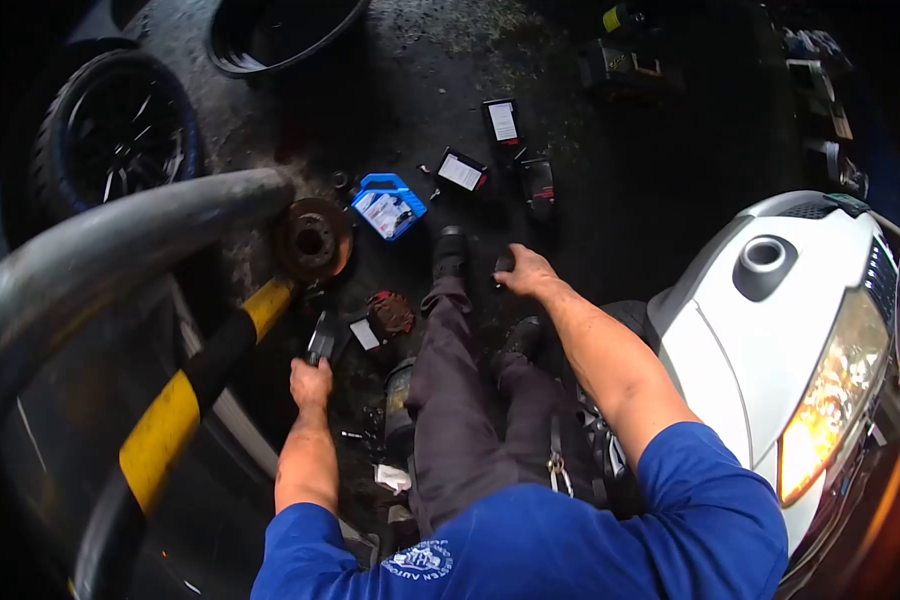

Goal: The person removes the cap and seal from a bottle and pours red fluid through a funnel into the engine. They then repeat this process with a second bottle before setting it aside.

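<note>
My left hand (311,383) is closed on the lower end of a dark grey flat piece (322,337), which points up and away; its exact kind I cannot make out. Close by on the right lie a small white-labelled box (365,334) and a crumpled reddish-brown rag (391,312). Out in front, above the floor beside my shoe, my right hand (529,273) grips a small dark piece (504,266) between thumb and fingers. Its shape is mostly lost against the dark floor.
A rusty brake disc (312,240) sits near the yellow-and-black post (160,440). Beyond are a blue case (388,206), black labelled boxes (462,170), a wheel (120,130) and a black tub (232,62). A white car bumper (725,340) stands close on the right.
</note>
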Demonstrator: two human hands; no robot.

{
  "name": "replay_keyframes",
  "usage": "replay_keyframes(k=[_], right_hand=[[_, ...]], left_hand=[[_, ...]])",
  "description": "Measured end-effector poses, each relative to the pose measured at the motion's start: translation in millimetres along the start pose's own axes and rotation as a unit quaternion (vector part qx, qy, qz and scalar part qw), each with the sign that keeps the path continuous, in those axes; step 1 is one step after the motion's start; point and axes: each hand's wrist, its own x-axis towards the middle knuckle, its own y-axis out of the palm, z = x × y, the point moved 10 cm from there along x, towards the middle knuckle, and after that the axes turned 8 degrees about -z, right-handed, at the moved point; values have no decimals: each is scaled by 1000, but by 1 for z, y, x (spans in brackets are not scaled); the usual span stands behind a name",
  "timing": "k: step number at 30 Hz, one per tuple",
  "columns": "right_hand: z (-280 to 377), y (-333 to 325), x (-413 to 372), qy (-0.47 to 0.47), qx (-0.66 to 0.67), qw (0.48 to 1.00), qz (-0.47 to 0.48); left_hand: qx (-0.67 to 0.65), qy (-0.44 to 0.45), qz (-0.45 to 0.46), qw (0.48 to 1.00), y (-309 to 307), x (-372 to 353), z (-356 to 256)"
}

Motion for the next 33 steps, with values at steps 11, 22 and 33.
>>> replay_keyframes(k=[11,22,33], right_hand=[[-80,94,218,122,-75,989,24],[-47,125,357,7,-214,973,-81],[68,4,180,-260,-325,906,71]], left_hand=[[-57,-50,179,981,175,19,24],[-150,-42,273,949,206,23,-32],[-206,519,51,828,45,10,-364]])
